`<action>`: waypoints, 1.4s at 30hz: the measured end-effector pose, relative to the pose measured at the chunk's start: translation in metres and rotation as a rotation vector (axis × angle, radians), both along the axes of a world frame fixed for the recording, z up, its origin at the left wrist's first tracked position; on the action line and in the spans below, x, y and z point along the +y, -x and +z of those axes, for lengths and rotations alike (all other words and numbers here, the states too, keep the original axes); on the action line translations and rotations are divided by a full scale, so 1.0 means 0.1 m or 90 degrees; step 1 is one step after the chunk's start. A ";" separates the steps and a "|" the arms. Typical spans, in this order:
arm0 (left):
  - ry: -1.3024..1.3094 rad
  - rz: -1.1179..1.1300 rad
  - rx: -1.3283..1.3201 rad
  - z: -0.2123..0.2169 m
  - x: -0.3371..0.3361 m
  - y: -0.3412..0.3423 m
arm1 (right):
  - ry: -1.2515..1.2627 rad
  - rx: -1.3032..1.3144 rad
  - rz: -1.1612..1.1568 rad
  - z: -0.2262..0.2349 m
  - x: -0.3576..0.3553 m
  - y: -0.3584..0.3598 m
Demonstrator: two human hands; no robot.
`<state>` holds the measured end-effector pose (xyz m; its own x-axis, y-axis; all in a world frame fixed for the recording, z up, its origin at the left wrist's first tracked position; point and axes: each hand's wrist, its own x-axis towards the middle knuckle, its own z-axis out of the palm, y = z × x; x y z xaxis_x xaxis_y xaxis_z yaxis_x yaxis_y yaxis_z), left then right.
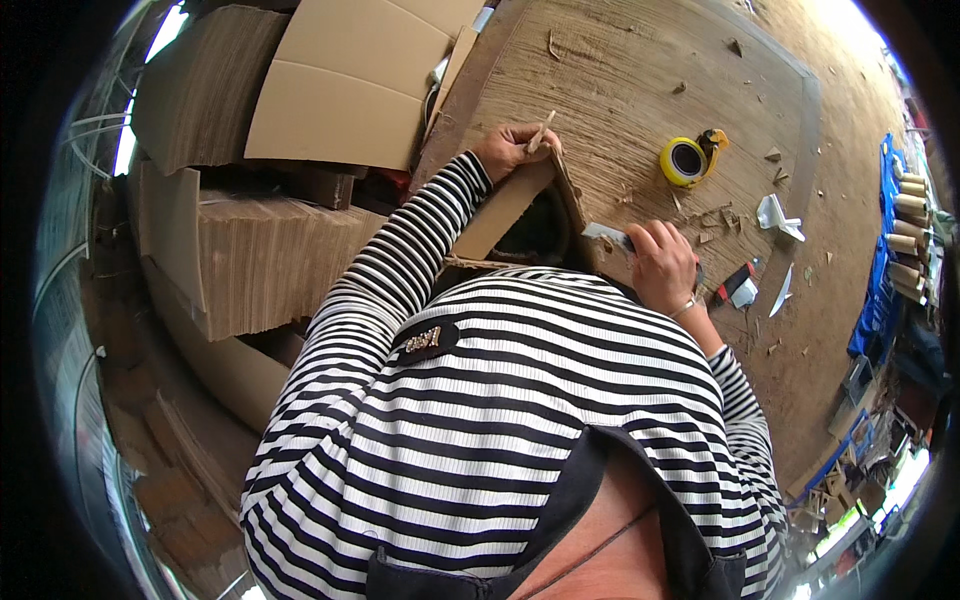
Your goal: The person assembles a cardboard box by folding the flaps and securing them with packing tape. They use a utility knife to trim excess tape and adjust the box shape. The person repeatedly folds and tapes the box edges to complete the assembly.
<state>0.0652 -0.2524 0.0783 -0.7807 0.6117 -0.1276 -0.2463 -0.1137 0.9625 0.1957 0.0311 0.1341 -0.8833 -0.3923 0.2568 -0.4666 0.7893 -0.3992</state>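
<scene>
In our left hand [508, 150], the fingers pinch a tan strip [541, 132] at the cardboard carton [508, 207], near the table [610, 110]. Our right hand's [663, 265] fingers curl closed, apparently round a dark handle [698, 273]. We should brace the carton, keeping our 2 hands apart.

The left hand [510, 150] pinches a thin cardboard strip [541, 132] at the far corner of an open cardboard piece [568, 190] near the person's striped shirt [530, 360]. The right hand [663, 268] curls beside a flat grey object [607, 236] at its right edge. On the wooden counter [620, 110] lie a yellow tape roll [672, 163] and white scraps [778, 217]; stacked cardboard [275, 265] stands left.
</scene>
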 end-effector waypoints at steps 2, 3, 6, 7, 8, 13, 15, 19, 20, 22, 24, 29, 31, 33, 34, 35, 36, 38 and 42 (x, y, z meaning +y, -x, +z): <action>0.009 -0.002 -0.007 0.00 0.03 0.04 | 0.020 0.030 0.003 -0.04 -0.10 0.11; -0.004 -0.010 -0.011 -0.01 0.05 0.05 | 0.031 0.045 0.005 -0.05 -0.17 0.16; -0.006 -0.017 0.008 -0.03 0.02 0.04 | 0.028 0.012 0.038 -0.04 -0.14 0.12; 0.006 0.002 0.011 0.01 0.00 0.04 | 0.033 0.004 0.046 -0.06 -0.05 0.08; 0.014 0.023 0.016 0.05 0.01 0.00 | 0.022 -0.037 0.039 -0.07 0.11 -0.01; -0.033 0.010 -0.030 -0.08 -0.10 0.06 | 0.215 -0.244 -0.125 -0.27 0.37 0.04; -0.016 0.025 -0.048 -0.07 -0.01 0.08 | 0.656 -0.399 -0.087 -0.22 0.09 0.09; -0.004 0.034 -0.026 0.02 -0.02 0.04 | 0.380 -0.451 0.037 0.24 -0.12 0.05; -0.013 0.021 -0.014 -0.01 -0.05 0.06 | 0.456 -0.551 0.000 0.23 -0.05 0.02; -0.039 0.026 -0.017 -0.06 -0.09 0.06 | 0.855 -0.672 0.020 0.31 0.20 0.01; -0.017 0.044 -0.001 -0.02 -0.13 0.00 | 0.726 -0.532 -0.083 0.41 0.29 0.16; 0.056 0.033 0.089 0.26 0.03 -0.03 | 0.397 -0.198 -0.059 0.06 -0.08 0.66; 0.005 0.025 0.036 0.24 0.07 -0.02 | 0.295 -0.343 -0.040 0.10 -0.48 0.69; -0.019 0.026 0.051 0.24 0.06 0.01 | 0.276 -0.241 -0.039 0.09 -0.66 0.63; -0.015 0.049 0.052 0.26 0.05 0.04 | 0.567 -0.292 0.029 0.05 -0.67 0.60; -0.162 0.099 -0.017 0.30 0.05 0.04 | 0.798 -0.503 -0.010 0.16 -0.62 0.55; -0.311 0.150 -0.083 0.36 0.03 0.05 | 0.850 -0.481 -0.043 0.25 -0.60 0.59; -0.431 0.218 -0.130 0.50 -0.06 0.04 | 0.894 -0.435 -0.093 0.26 -0.52 0.68; 0.091 0.190 0.151 0.77 -0.36 -0.41 | 0.769 -0.478 -0.131 -0.01 -0.42 0.77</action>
